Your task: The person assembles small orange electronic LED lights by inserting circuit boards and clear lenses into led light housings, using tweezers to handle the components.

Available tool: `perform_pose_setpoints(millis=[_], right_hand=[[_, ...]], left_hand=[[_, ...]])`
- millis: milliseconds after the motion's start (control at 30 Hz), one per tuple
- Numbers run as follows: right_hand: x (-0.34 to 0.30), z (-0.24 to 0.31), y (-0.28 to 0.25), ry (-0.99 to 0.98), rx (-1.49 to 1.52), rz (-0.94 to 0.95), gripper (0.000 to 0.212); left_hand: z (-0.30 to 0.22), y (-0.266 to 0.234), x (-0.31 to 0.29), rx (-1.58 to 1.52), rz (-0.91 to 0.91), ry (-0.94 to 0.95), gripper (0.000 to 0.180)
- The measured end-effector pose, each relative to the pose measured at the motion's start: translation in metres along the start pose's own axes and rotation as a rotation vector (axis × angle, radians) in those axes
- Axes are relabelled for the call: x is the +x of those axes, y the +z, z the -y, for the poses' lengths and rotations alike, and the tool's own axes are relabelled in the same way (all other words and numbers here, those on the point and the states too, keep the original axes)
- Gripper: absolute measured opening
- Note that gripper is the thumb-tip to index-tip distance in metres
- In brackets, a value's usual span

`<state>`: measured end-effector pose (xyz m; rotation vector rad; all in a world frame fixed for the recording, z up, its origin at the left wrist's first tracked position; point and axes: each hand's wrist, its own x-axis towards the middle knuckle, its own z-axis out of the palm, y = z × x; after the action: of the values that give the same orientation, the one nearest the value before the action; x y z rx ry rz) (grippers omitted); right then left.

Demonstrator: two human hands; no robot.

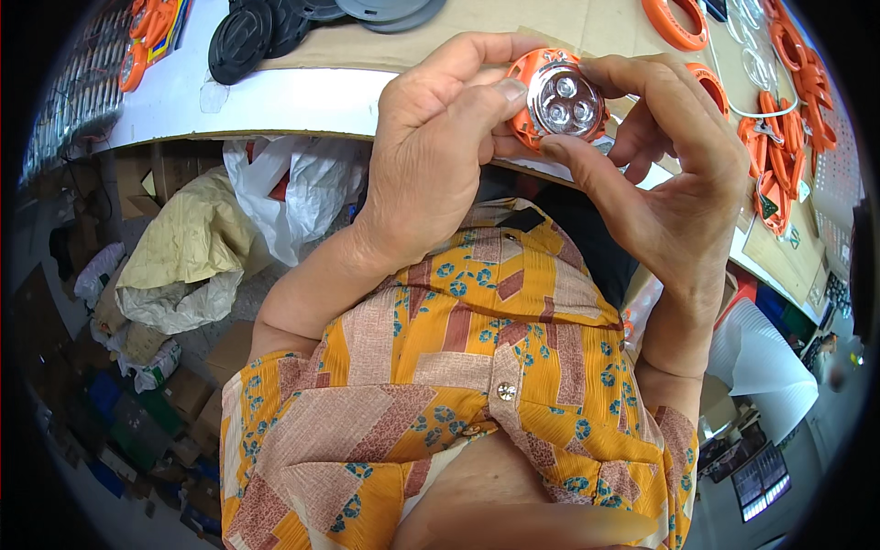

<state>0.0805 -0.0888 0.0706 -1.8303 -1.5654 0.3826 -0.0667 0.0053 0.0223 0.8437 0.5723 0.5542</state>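
Over the table's near edge, both hands hold one small round LED lamp. Its orange housing [522,126] surrounds a shiny reflector disc [556,95] with three clear lenses, facing up. My left hand [431,147] grips the housing's left side, its thumb pressed on the orange rim. On the other side, my right hand [674,151] has its forefinger at the disc's upper right edge and its thumb at the lower edge. The left fingers behind the lamp are partly hidden. I cannot tell whether the disc is fully seated in the housing.
Black round parts [243,41] and grey discs [390,9] lie at the table's far left. Orange rings [676,23] and a pile of orange parts [779,151] are on the right. Below the edge hang a white plastic bag [298,197] and a beige sack [188,247].
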Motion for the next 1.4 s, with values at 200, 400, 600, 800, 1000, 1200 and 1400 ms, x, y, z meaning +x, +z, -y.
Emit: perform_pose_setpoints(millis=[200, 400, 600, 800, 1000, 1200, 1400], right_hand=[[0.000, -0.004, 0.001, -0.026, 0.000, -0.015, 0.044], [-0.008, -0.017, 0.013, -0.086, 0.025, -0.098, 0.047], [-0.015, -0.021, 0.021, -0.133, -0.021, -0.203, 0.050], [-0.018, -0.019, 0.026, -0.119, -0.041, -0.267, 0.051], [-0.022, -0.017, 0.026, -0.127, -0.089, -0.285, 0.051], [-0.016, -0.007, 0.022, 0.012, 0.000, -0.206, 0.048], [-0.014, -0.016, 0.022, 0.075, 0.221, -0.185, 0.045]], left_hand=[[0.000, 0.000, -0.001, -0.016, -0.002, -0.008, 0.032], [0.001, -0.001, -0.002, 0.003, -0.029, 0.011, 0.031], [0.000, -0.001, -0.003, 0.077, 0.035, 0.009, 0.036], [0.008, -0.003, -0.002, 0.065, -0.005, 0.081, 0.034], [0.006, -0.004, -0.004, 0.119, 0.033, 0.057, 0.041], [0.013, -0.008, -0.001, 0.136, -0.015, 0.096, 0.033], [0.009, -0.002, 0.003, -0.037, -0.033, 0.031, 0.034]])
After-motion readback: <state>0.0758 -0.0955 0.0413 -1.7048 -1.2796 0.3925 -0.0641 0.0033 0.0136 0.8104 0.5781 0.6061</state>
